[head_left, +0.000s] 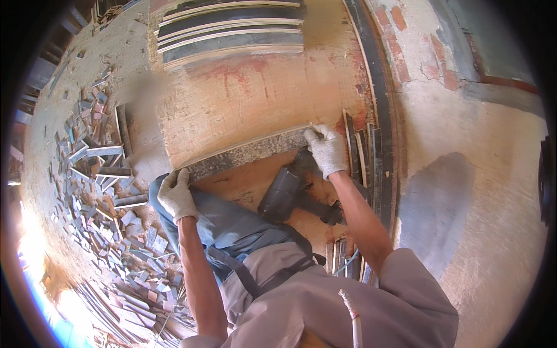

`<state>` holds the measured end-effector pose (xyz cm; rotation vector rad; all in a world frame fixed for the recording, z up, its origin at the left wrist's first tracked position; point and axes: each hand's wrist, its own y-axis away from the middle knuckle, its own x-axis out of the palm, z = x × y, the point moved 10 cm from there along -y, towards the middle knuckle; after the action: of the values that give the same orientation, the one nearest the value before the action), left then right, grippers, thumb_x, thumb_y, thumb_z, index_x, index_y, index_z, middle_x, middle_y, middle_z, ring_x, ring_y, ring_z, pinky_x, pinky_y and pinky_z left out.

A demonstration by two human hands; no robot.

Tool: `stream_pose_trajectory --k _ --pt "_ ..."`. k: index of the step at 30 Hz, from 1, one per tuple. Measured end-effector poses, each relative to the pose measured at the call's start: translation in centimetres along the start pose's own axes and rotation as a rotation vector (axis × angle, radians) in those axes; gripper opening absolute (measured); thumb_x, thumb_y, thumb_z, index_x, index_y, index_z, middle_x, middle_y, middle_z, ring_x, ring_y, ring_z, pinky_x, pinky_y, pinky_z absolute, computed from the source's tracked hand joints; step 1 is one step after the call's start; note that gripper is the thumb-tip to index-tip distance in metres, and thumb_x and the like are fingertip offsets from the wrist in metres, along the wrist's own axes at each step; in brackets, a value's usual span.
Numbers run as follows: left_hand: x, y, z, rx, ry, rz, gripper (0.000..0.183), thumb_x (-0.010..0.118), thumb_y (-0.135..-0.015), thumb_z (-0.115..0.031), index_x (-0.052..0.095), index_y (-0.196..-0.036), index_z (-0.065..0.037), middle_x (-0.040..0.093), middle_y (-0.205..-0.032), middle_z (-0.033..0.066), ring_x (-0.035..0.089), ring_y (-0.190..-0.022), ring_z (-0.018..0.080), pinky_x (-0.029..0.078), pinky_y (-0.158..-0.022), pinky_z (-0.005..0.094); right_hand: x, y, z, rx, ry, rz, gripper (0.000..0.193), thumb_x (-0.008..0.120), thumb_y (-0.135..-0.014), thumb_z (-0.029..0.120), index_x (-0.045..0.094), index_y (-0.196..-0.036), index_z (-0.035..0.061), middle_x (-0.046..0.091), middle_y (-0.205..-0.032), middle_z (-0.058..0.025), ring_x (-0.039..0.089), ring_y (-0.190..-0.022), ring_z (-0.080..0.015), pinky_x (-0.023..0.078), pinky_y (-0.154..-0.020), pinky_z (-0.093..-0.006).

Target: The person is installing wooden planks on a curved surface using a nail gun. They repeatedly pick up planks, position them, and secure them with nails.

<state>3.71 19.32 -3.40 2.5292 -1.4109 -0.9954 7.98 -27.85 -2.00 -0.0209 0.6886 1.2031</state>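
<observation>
A long, narrow plywood strip (249,152) with a dark, speckled face spans the space between my two gloved hands. My left hand (177,196), in a whitish knit glove, is closed on its left end beside my knee. At the far right end, my right hand (326,152), gloved alike, pinches the strip between thumb and fingers. Just below the strip, near my right forearm, lies a black nail gun (283,192), partly hidden by that arm. Beneath these is a large wooden sheet (249,98) with reddish stains.
Several dark-faced strips (232,35) lie stacked at the sheet's far end. More strips (371,156) stand along its right edge, beside a dark rail (386,87). Small wood offcuts (98,203) litter the floor at left. A worn wall (429,52) rises at right.
</observation>
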Motion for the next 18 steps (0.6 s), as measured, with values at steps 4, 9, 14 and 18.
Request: stream_pose_trajectory --k 4,9,14,18 --pt "0.0 0.4 -0.1 -0.040 0.006 -0.009 0.033 0.077 -0.090 -0.010 0.070 -0.114 0.010 0.074 -0.101 0.0143 0.070 -0.085 0.0165 0.060 -0.076 0.0276 0.0 -0.3 -0.5 -0.006 -0.016 -0.030 0.022 0.075 -0.090 0.016 0.070 -0.102 -0.0023 0.075 -0.088 -0.0115 0.069 -0.079 -0.0158 0.054 -0.073 -0.0326" --pt "0.1 0.6 -0.3 -0.049 0.027 -0.015 0.033 0.077 -0.090 -0.010 0.069 -0.114 0.012 0.073 -0.101 0.0148 0.070 -0.084 0.0172 0.060 -0.074 0.0276 0.1 -0.4 0.0 0.010 -0.047 -0.008 0.020 0.075 -0.091 0.015 0.070 -0.100 -0.0019 0.075 -0.086 -0.0117 0.069 -0.076 -0.0159 0.054 -0.071 -0.0325" --pt "-0.2 0.2 0.4 -0.011 -0.002 -0.031 0.032 0.078 -0.090 -0.009 0.070 -0.113 0.011 0.074 -0.099 0.0144 0.070 -0.082 0.0170 0.060 -0.072 0.0274 -0.2 -0.4 1.3 -0.066 0.037 0.005 0.020 0.075 -0.090 0.016 0.069 -0.098 -0.0018 0.074 -0.083 -0.0113 0.069 -0.074 -0.0151 0.054 -0.068 -0.0321" --pt "-0.1 0.5 -0.3 -0.013 -0.012 -0.033 0.030 0.078 -0.090 -0.009 0.071 -0.111 0.011 0.074 -0.096 0.0132 0.069 -0.080 0.0158 0.060 -0.071 0.0270 -0.3 -0.8 1.5 -0.039 0.086 0.027 0.024 0.075 -0.091 0.018 0.071 -0.103 -0.0022 0.074 -0.084 -0.0088 0.068 -0.069 -0.0115 0.055 -0.061 -0.0286"
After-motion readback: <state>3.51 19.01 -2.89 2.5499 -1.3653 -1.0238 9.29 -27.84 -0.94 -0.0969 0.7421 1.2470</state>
